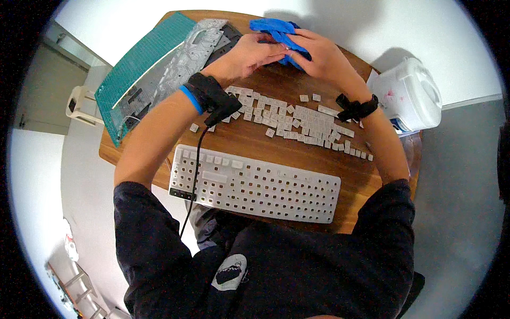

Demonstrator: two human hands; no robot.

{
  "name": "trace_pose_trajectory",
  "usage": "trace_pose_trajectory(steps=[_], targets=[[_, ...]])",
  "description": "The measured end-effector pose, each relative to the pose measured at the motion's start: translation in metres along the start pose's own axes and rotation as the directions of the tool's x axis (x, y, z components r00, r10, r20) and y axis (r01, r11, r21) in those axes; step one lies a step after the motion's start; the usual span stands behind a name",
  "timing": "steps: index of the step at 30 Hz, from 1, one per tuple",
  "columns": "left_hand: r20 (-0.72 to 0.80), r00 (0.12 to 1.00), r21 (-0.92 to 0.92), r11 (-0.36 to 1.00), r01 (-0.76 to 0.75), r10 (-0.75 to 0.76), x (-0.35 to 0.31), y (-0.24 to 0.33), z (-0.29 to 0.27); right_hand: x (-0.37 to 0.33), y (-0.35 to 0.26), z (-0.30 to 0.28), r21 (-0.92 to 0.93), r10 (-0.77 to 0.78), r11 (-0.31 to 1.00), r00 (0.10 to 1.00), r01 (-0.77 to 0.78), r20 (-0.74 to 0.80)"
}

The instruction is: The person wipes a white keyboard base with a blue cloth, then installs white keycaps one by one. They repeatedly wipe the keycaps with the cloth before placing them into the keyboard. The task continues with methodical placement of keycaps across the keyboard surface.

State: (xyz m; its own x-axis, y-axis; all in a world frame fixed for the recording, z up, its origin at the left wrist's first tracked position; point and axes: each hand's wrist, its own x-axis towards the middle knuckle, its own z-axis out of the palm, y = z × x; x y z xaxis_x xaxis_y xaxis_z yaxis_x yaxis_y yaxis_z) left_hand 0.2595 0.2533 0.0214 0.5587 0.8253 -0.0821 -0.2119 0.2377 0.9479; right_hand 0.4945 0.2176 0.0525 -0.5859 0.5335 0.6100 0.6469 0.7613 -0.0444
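At the far edge of the wooden table, both hands meet over a crumpled blue cloth [269, 24]. My left hand [258, 53] reaches in from the left, its fingers closed on the cloth's near side. My right hand [320, 53] grips the cloth from the right, thumb and fingers bent around it. A tiny pale thing shows where the fingertips meet, too small to name. Nearer to me, many loose white keycaps [314, 126] lie spread across the table. A white keyboard housing [260, 183] rests by the near edge, with square openings and a few keycaps at its upper left.
A green cutting mat [159, 45] lies at the far left, partly under clear plastic and grey keyboard sheets [192, 59]. On the right stands a white lidded container [406, 93]. A black cable [198, 175] hangs from my left wrist across the keyboard housing.
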Motion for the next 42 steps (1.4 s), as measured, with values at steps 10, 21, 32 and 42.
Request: trace_pose_trajectory(steps=[10, 21, 32, 42], targets=[[-0.052, 0.999, -0.023, 1.000, 0.010, -0.011, -0.002, 0.000, 0.007, 0.000, 0.005, 0.000, -0.019, 0.063, 0.998, 0.995, -0.062, 0.083], [-0.121, 0.987, 0.157, 0.984, -0.088, 0.107, -0.004, 0.002, 0.014, -0.001, -0.001, 0.000, 0.079, 0.049, 0.996, 0.999, -0.048, -0.005], [0.081, 0.837, 0.892, 0.335, -0.303, 0.541, 0.014, 0.007, 0.021, -0.012, 0.016, -0.015, 0.107, 0.078, 0.990, 0.986, -0.095, 0.148], [0.697, 0.711, 0.705, 0.093, -0.703, 0.092, 0.006, -0.005, 0.045, -0.047, 0.050, 0.004, -0.002, 0.169, 0.985, 0.948, -0.175, 0.270]])
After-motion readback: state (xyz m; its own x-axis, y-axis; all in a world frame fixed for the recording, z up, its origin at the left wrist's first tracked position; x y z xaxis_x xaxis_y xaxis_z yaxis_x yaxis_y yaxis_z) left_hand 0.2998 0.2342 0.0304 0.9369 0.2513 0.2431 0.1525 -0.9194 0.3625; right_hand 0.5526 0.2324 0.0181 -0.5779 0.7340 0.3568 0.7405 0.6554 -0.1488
